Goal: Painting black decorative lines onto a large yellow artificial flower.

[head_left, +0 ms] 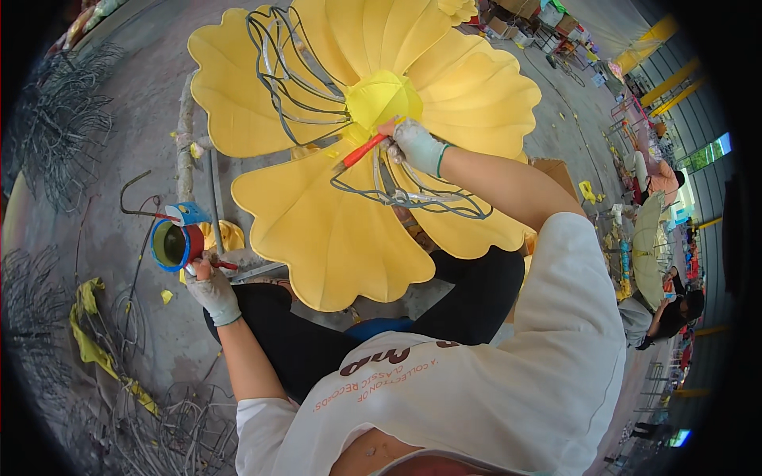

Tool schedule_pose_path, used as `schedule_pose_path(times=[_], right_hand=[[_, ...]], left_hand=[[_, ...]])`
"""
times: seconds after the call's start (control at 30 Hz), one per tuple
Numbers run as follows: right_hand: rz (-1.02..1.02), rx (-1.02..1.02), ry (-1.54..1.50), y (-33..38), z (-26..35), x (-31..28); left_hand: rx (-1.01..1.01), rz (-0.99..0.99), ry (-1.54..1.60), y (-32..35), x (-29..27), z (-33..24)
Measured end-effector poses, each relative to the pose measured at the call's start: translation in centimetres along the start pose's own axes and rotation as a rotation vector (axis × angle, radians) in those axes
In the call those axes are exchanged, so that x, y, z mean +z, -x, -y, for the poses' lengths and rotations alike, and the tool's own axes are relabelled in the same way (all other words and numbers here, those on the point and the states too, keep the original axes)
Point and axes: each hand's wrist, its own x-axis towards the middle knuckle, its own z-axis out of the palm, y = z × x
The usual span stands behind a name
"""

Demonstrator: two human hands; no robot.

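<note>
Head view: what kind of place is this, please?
Probably a workshop for fabric-covered wire decorations. A large yellow fabric flower on a wire frame lies on the concrete floor, bare wire frames are piled beside it, and other people work farther off.

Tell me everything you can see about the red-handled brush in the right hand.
The brush has a slim red-orange handle and a dark tip, too small to see bristles. The gloved right hand grips its upper end, so it slants down to the person's left. Its tip rests on a bare grey wire petal frame of the big yellow cloth flower, just below the flower's yellow centre.
</note>
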Motion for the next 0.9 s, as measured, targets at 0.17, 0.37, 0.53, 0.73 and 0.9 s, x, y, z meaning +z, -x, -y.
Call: schedule_pose_path(times=[0.17, 0.37, 0.53, 0.73, 0.9], right_hand=[[-0.112, -0.128, 0.125, -1.9, -3.8, -2.5], [-0.011, 0.109, -0.006, -0.6, -4.0, -1.7], [0.095, 0.042, -0.07, 0.8, -1.5, -1.7], [-0.022, -0.293, 0.579, -0.8, -3.2, -3.6], [-0.056, -0.462, 0.942, -1.1, -3.0, -3.4]], left_hand=[[-0.03, -0.075, -0.022, 0.3, 1.6, -0.7], [-0.078, -0.044, 0.105, -0.3, -1.5, 0.4], [-0.062, 0.102, 0.066, -0.3, -0.7, 0.4], [-0.058, 0.093, 0.079, -0.2, -0.8, 0.5], [-0.058, 0.083, 0.079, -0.3, -0.9, 0.5]])
